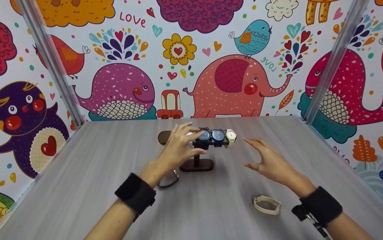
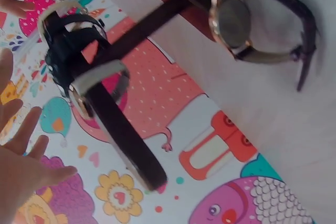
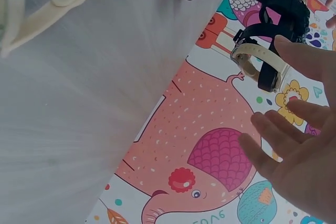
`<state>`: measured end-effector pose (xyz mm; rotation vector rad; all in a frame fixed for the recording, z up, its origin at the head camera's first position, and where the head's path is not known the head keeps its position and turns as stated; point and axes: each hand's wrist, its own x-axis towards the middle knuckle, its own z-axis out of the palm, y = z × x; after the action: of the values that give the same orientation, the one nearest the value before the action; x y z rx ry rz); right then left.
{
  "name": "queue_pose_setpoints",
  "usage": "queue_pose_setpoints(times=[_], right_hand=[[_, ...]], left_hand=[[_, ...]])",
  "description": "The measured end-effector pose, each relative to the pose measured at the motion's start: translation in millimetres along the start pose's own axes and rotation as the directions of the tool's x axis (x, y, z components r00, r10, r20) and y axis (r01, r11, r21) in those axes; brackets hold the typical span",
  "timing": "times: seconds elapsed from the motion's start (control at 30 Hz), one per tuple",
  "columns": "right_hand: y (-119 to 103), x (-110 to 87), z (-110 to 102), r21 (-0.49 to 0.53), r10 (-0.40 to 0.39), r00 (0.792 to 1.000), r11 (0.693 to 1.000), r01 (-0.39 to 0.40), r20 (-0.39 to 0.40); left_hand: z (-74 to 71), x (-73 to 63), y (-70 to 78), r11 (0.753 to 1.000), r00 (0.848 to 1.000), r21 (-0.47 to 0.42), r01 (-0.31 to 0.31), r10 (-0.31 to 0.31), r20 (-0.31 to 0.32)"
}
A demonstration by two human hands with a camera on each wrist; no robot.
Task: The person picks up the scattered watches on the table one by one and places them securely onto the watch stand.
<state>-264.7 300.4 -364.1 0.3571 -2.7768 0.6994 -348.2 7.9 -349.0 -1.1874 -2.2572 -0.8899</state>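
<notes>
A dark wooden watch stand (image 1: 196, 165) with a crossbar stands mid-table. On its bar sit a cream-strapped watch (image 1: 231, 135) at the right end, a dark-faced watch (image 1: 218, 135), a second one (image 1: 204, 134), and a light-strapped watch (image 2: 100, 75) largely hidden behind my left hand in the head view. My left hand (image 1: 180, 143) hovers before the bar's left part, fingers spread and holding nothing. To the right of the bar my right hand (image 1: 273, 165) stays apart from the cream-strapped watch, fingers extended, palm bare.
A dark-strapped watch with a gold-rimmed case (image 2: 232, 22) lies beside the stand's base, below my left hand. Nearer the front right, a beige-strapped watch (image 1: 262, 209) rests on the grey table (image 1: 111, 206). Cartoon-printed walls (image 1: 178, 76) enclose the back and sides.
</notes>
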Motion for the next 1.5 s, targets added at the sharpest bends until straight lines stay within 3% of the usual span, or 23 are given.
queue_pose_setpoints(times=[0.17,0.3,0.47,0.57,0.73,0.93,1.2,1.5], right_hand=[[5,-19.6,-6,-0.064,0.013,1.0,0.998,-0.015,-0.027],[13,-38.0,-9,-0.108,0.006,0.999,0.994,-0.012,-0.051],[20,-58.5,-17,-0.118,0.066,0.998,0.991,-0.066,-0.004],[23,-68.5,-20,-0.122,0.127,0.991,0.985,-0.12,0.049],[28,-80.9,-22,-0.111,0.192,0.973,0.978,-0.178,0.132],[33,-90.4,-17,-0.103,0.226,0.96,0.972,-0.211,0.164],[42,-97.0,-7,-0.104,0.359,0.891,0.933,-0.344,0.277],[50,-100.5,4,-0.124,0.437,0.817,0.898,-0.423,0.376]], left_hand=[[16.0,-3.2,19.2,0.996,0.996,-0.003,-0.089,0.089,0.03],[30.7,-6.2,36.1,0.991,0.987,0.036,-0.127,0.122,0.108],[48.3,-7.6,56.2,0.99,0.967,0.093,-0.106,0.081,0.24],[60.0,-7.0,68.9,0.99,0.947,0.104,-0.094,0.056,0.317],[84.0,-5.6,87.2,0.991,0.895,0.09,-0.097,0.047,0.443],[110.3,-3.9,103.3,0.982,0.856,0.122,-0.144,0.062,0.514],[133.9,-8.2,105.9,0.969,0.819,0.145,-0.198,0.082,0.568],[146.3,-13.5,97.5,0.98,0.788,0.132,-0.15,0.038,0.615]])
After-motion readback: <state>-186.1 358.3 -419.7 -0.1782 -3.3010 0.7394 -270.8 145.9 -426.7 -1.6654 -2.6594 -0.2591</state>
